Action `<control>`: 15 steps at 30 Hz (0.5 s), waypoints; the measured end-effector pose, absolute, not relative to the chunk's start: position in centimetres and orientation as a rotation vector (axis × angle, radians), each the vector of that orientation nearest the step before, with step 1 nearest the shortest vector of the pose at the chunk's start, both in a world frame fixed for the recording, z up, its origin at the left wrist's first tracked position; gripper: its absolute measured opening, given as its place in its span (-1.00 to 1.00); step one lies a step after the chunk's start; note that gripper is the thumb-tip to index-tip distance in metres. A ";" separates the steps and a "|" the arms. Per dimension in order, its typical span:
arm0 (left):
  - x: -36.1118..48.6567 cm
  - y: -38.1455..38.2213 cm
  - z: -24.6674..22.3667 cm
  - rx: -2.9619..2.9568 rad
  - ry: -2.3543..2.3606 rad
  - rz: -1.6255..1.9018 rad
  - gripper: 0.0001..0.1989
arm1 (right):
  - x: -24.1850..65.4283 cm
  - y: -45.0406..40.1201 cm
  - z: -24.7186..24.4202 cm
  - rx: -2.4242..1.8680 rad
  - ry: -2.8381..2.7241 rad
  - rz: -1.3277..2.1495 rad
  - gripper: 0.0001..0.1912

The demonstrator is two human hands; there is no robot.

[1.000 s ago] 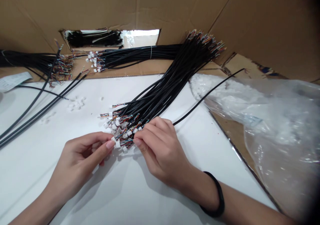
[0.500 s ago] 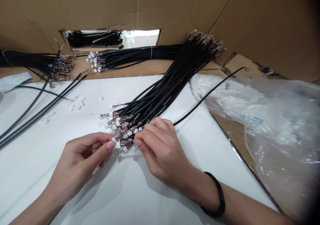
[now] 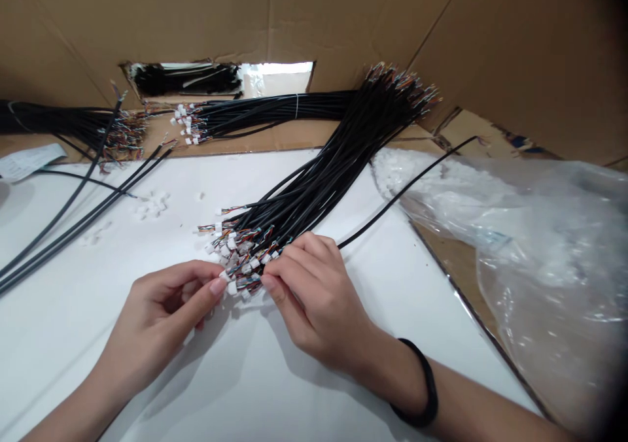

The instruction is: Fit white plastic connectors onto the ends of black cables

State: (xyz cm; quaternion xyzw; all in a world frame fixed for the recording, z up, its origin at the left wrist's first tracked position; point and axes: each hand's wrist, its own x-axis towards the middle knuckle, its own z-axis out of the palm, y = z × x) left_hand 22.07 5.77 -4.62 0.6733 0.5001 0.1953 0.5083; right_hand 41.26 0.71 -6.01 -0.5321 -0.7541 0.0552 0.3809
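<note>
The left hand (image 3: 218, 280) pinches a white connector (image 3: 226, 276) at its fingertips, left of the right hand (image 3: 269, 274), which grips a black cable (image 3: 407, 188).

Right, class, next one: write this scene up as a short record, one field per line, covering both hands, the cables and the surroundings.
Left hand: pinching a small white connector
Right hand: closed around a single black cable
Beyond hands: loose black cable bundle, white connectors at near end
Far side: tied cable bundle on cardboard
Right side: clear plastic bag
Surface: white tabletop
</note>
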 end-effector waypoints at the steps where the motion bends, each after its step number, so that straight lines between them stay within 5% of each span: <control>1: 22.1 5.8 -4.6 1.641 1.197 0.474 -0.69 | 41.2 0.7 -6.0 -1.355 -1.931 0.135 -0.75; 15: 22.3 5.7 -5.0 1.733 1.045 0.565 -0.66 | 40.8 0.2 -5.5 -1.383 -1.932 0.038 -0.86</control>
